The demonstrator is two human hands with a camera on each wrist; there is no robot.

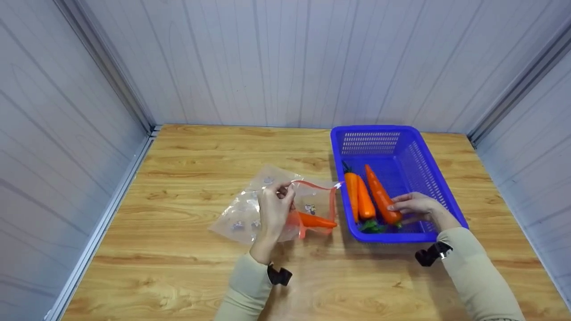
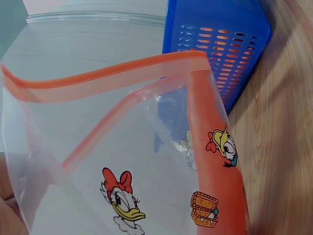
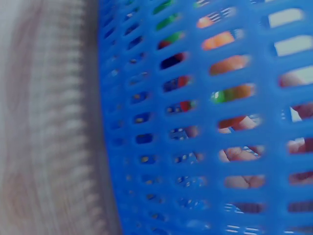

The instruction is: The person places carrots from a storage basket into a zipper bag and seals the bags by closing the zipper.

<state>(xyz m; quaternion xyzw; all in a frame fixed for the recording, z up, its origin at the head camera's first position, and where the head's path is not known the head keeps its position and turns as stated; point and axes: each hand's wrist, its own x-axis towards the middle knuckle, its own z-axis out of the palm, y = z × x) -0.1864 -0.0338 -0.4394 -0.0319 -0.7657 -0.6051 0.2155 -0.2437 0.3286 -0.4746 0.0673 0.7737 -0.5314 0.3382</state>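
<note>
My left hand (image 1: 273,210) pinches the edge of a clear zip bag (image 1: 243,214) with an orange-red zip strip and cartoon duck prints. One carrot (image 1: 317,221) lies inside it, its narrow end toward the opening. In the left wrist view the bag's mouth (image 2: 112,71) gapes, the carrot (image 2: 215,181) along its right side. With thumb and fingers, my right hand (image 1: 417,206) grips the thick end of another carrot (image 1: 378,191) inside the blue basket (image 1: 374,128). The right wrist view shows the slotted basket wall (image 3: 200,142), parts of the fingers (image 3: 242,154) visible through it.
Two more carrots, one at the left wall (image 1: 351,191) and one beside it (image 1: 366,203), lie in the basket. Green leaves (image 1: 371,226) show at its near end. Bag and basket stand close together on the wooden table (image 1: 187,196), with panel walls (image 1: 276,62) around.
</note>
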